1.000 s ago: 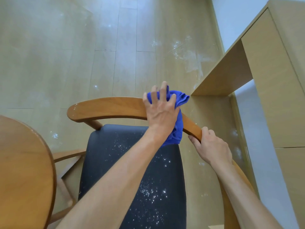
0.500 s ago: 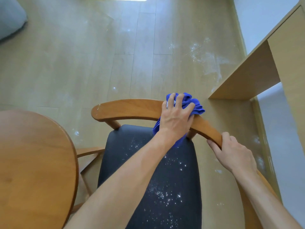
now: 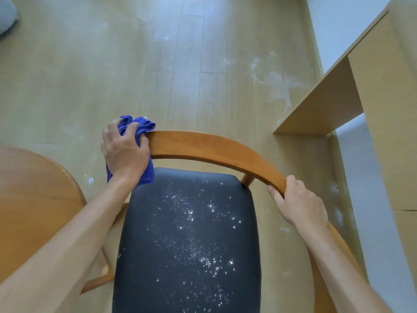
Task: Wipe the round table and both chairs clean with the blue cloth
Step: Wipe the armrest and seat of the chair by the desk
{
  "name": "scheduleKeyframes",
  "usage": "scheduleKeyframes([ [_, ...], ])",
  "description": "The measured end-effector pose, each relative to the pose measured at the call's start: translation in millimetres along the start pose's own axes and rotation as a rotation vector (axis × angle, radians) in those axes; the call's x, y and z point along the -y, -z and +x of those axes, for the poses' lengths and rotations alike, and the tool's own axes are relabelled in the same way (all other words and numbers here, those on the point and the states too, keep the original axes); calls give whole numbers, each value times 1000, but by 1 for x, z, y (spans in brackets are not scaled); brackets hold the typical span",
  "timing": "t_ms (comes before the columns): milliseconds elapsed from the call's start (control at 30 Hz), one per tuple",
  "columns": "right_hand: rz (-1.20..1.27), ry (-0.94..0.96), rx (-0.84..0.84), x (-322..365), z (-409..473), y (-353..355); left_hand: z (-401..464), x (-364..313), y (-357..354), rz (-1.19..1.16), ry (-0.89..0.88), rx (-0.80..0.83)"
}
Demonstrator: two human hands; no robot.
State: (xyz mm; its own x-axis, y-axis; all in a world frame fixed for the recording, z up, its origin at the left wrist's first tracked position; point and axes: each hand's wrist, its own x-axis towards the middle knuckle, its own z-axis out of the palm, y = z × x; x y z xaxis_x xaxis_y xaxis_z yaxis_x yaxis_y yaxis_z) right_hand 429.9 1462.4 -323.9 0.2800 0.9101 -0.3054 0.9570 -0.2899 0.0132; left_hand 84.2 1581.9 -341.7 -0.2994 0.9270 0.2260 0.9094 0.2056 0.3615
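Left hand [image 3: 124,152]: fingers [image 3: 132,129] curled and pressed together around the bunched blue cloth [image 3: 137,125], clamping it over the left end of the curved wooden backrest rail [image 3: 209,146] of the wooden chair. Cloth wraps the rail end; a fold hangs below the palm, just above the rear left corner of the seat.

Right hand [image 3: 297,202]: fingers [image 3: 274,195] hooked under the rail's right portion, thumb on top, closed on the wood. No cloth in it. Judged to be a bracing grip that steadies the chair.

Step in hand, as judged: wiping the backrest rail of this chair, with the cloth at the far left end of the rail. The exposed rail between the two hands looks free of powder.

Dark padded seat [image 3: 189,233]: scattered with white specks, densest at centre and toward the front. Not yet wiped.

Next move, as judged: bring the cloth down onto the seat and sweep the specks with a flat, broad press, not a bunched grip; gather the specks into the cloth rather than pushing them off the edge. The right hand's section of rail also remains to be covered.

Round wooden tabletop [image 3: 33,199]: edge visible at lower left, just beside the chair; no specks visible on the part in frame. Second chair not in view. Light wooden floor [image 3: 112,64] shows white smears near the pale wooden desk [image 3: 383,86] at right.
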Motion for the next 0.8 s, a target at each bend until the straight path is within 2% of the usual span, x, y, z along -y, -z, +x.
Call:
scheduleKeyframes([
  [200, -11, 20, -17, -3, 2, -3, -45, -123, -29, -66, -347, 101],
  [300, -29, 8, -6, -3, 3, -5, -89, -181, -38, -139, -617, 185],
  [367, -32, 15, -20, -2, 2, -6, -104, -197, -39, -166, -809, 230],
  [433, -32, 29, -27, -3, 1, -5, -95, -185, -38, -200, -877, 235],
  [500, -23, 50, -28, -4, 1, -4, -68, -150, -31, -213, -834, 202],
  [533, -12, 62, -29, -4, 1, -3, -52, -126, -26, -208, -755, 175],
  [700, -4, 64, -56, -4, 0, -4, 2, 2, 8, -135, -221, 104],
  [800, -2, 54, -52, -2, 0, -3, 9, 38, 16, -203, 34, 28],
])
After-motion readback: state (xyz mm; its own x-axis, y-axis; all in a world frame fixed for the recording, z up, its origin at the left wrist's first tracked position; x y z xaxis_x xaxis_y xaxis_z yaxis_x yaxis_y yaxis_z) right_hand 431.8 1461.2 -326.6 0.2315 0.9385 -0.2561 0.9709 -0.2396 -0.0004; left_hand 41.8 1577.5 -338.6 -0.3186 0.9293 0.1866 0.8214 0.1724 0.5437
